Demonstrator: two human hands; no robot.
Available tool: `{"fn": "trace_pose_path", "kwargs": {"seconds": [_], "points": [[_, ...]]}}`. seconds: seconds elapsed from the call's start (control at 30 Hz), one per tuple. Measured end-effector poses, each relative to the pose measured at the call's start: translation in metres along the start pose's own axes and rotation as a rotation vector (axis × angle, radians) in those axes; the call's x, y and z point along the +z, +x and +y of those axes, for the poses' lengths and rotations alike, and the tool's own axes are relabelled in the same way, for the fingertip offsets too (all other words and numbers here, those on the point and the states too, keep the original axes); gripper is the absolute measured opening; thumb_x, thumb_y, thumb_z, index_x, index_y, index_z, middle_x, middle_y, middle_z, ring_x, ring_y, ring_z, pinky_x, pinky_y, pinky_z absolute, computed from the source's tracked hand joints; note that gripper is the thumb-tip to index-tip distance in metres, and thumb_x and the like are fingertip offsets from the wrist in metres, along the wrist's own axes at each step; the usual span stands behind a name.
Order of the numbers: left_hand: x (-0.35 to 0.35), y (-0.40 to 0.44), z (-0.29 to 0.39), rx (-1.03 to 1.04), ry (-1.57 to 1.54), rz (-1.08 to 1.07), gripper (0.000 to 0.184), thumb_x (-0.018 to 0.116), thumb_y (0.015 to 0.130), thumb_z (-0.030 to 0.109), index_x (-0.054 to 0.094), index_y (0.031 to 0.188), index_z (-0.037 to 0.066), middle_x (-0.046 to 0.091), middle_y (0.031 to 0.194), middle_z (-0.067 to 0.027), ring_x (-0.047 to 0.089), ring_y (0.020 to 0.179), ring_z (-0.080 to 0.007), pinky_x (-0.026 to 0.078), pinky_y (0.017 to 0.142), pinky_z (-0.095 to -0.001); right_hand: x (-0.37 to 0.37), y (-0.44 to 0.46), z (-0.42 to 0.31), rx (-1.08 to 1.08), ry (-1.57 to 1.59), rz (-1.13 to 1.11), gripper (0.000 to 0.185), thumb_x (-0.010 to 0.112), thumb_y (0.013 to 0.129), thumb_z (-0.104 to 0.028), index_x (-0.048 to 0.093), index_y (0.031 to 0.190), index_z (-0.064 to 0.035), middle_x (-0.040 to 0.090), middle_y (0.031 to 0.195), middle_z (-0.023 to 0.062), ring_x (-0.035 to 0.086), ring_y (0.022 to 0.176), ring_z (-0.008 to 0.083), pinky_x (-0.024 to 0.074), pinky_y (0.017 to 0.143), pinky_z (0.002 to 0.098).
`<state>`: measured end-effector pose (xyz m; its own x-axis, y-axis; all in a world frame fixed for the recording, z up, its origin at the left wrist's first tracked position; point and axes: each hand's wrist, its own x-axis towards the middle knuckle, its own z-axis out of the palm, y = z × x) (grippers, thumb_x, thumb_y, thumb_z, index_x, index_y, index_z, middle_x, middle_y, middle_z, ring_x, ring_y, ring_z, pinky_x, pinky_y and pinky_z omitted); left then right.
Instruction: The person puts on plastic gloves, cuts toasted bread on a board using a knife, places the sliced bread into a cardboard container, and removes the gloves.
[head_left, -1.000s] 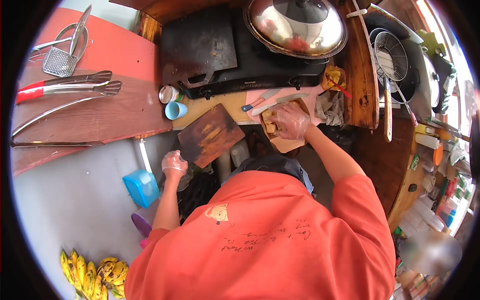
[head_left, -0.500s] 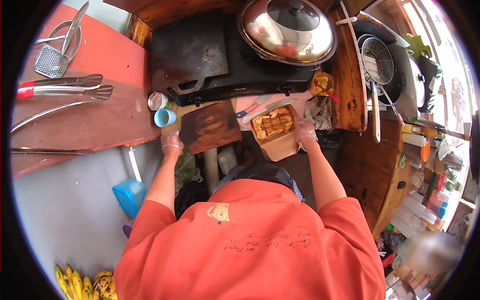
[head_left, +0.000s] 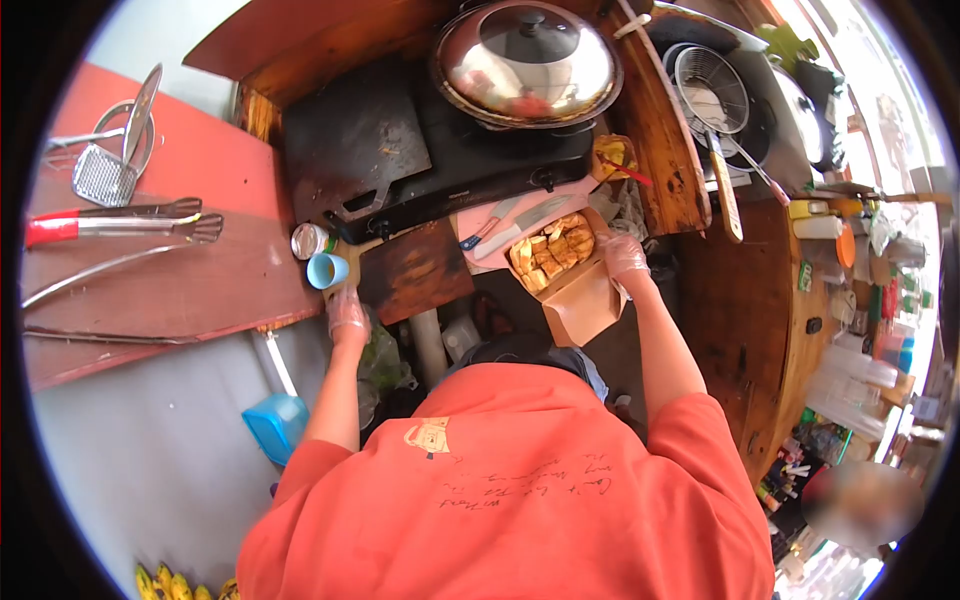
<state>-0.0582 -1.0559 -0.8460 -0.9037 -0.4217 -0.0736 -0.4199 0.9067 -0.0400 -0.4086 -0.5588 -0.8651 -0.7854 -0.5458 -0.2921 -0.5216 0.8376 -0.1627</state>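
My right hand (head_left: 625,258), in a clear plastic glove, closes on the right side of an open brown cardboard food box (head_left: 583,312). Cut golden-brown pieces of food (head_left: 552,254) fill the box, and its lid hangs folded toward me. My left hand (head_left: 348,312), also gloved, is at the counter edge just below a light blue cup (head_left: 327,270) with some liquid inside. Its fingers are too indistinct to show a grip. Beside it lies a dark-stained wooden board (head_left: 415,270). Behind the box, a knife (head_left: 525,224) rests on a pink cutting board (head_left: 480,222).
A black stove (head_left: 470,180) carries a lidded pan (head_left: 525,75) and a flat dark plate (head_left: 350,140). An open can (head_left: 310,240) stands near the cup. Tongs (head_left: 130,225) lie on the left table. A strainer (head_left: 710,90) sits at right; bananas (head_left: 170,583) are at lower left.
The whole view has shifted and turned a little. The food box, in my right hand, has turned slightly, its lid swinging lower and right. My left hand stays by the cup.
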Motion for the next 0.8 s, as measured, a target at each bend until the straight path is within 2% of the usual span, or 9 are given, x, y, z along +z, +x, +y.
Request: {"fn": "trace_pose_path", "kwargs": {"seconds": [0.13,0.23,0.3,0.43,0.5,0.53,0.63,0.7,0.8], "points": [[-0.047,-0.008,0.057,-0.025,-0.287,0.037,0.055,0.074,0.079,0.012,0.057,0.13,0.002,0.061,0.129,-0.0198,0.058,0.12,-0.0386,0.045,0.105,-0.0472,-0.059,-0.04,-0.005,-0.015,-0.098,0.064,0.036,0.058,0.1,-0.032,0.072,0.091,0.0,0.071,0.092,0.025,0.068,0.091,0.044,0.0551,0.078,0.0494],[-0.101,0.009,0.139,0.081,-0.598,-0.017,0.043,0.075,0.083,0.021,0.065,0.122,0.006,0.07,0.113,-0.0213,0.067,0.106,-0.0386,0.052,0.096,-0.0458,-0.087,-0.068,-0.006,0.246,0.15,0.073,0.035,0.057,0.1,-0.03,0.073,0.093,-0.0002,0.07,0.094,0.0255,0.068,0.091,0.0437,0.0551,0.079,0.0498],[-0.143,0.025,0.2,0.231,-0.741,0.026,0.038,0.075,0.087,0.026,0.068,0.116,0.004,0.072,0.11,-0.0206,0.07,0.102,-0.0363,0.055,0.092,-0.0431,-0.101,-0.085,-0.006,0.366,0.199,0.066,0.024,0.057,0.096,-0.021,0.075,0.099,-0.0047,0.072,0.087,0.018,0.073,0.086,0.0346,0.0587,0.076,0.0416],[-0.193,0.05,0.292,0.52,-1.057,0.041,0.038,0.077,0.086,0.016,0.066,0.118,0.0,0.073,0.105,-0.0192,0.072,0.095,-0.0333,0.057,0.085,-0.0402,-0.107,-0.124,0.019,0.493,0.174,0.011,0.02,0.059,0.094,-0.02,0.075,0.101,-0.0089,0.073,0.086,0.0141,0.073,0.085,0.0319,0.0587,0.074,0.0407],[-0.199,0.055,0.319,0.652,-1.023,0.059,0.038,0.077,0.085,0.015,0.066,0.118,0.0,0.073,0.103,-0.0191,0.072,0.095,-0.0326,0.057,0.085,-0.0397,-0.122,-0.159,0.029,0.132,-0.43,-0.151,0.019,0.059,0.093,-0.018,0.074,0.105,-0.0132,0.073,0.087,0.0091,0.073,0.084,0.028,0.0586,0.071,0.0387],[-0.202,0.059,0.334,0.739,-0.983,0.096,0.038,0.078,0.085,0.014,0.066,0.118,0.0,0.073,0.102,-0.0191,0.072,0.094,-0.0319,0.057,0.084,-0.0391,-0.116,-0.173,0.041,0.241,-0.38,-0.175,0.02,0.058,0.092,-0.017,0.072,0.108,-0.0166,0.074,0.087,0.0048,0.073,0.085,0.0244,0.0581,0.07,0.0374],[-0.207,0.05,0.355,0.76,-1.038,0.036,0.039,0.078,0.085,0.01,0.066,0.12,0.0,0.074,0.101,-0.0166,0.073,0.094,-0.0266,0.058,0.084,-0.0363,-0.097,-0.239,0.079,0.435,-0.164,-0.05,0.024,0.053,0.096,-0.017,0.076,0.099,-0.0109,0.075,0.095,0.0116,0.073,0.089,0.0286,0.0588,0.077,0.0416],[-0.154,0.045,0.355,0.621,-1.315,-0.222,0.036,0.077,0.087,0.01,0.066,0.119,0.0,0.074,0.102,-0.0141,0.073,0.093,-0.0223,0.058,0.084,-0.0339,-0.089,-0.288,0.101,0.528,-0.099,-0.037,0.025,0.053,0.097,-0.019,0.076,0.097,-0.009,0.074,0.095,0.014,0.073,0.092,0.03,0.0586,0.08,0.0433],[-0.153,0.034,0.353,0.634,-1.23,-0.346,0.03,0.075,0.089,0.008,0.068,0.117,-0.001,0.074,0.102,-0.0124,0.073,0.092,-0.0182,0.057,0.084,-0.0304,-0.043,-0.353,0.143,0.922,0.431,0.334,0.03,0.056,0.098,-0.025,0.074,0.091,-0.0023,0.072,0.088,0.0189,0.07,0.083,0.0346,0.0544,0.073,0.0449]]}}
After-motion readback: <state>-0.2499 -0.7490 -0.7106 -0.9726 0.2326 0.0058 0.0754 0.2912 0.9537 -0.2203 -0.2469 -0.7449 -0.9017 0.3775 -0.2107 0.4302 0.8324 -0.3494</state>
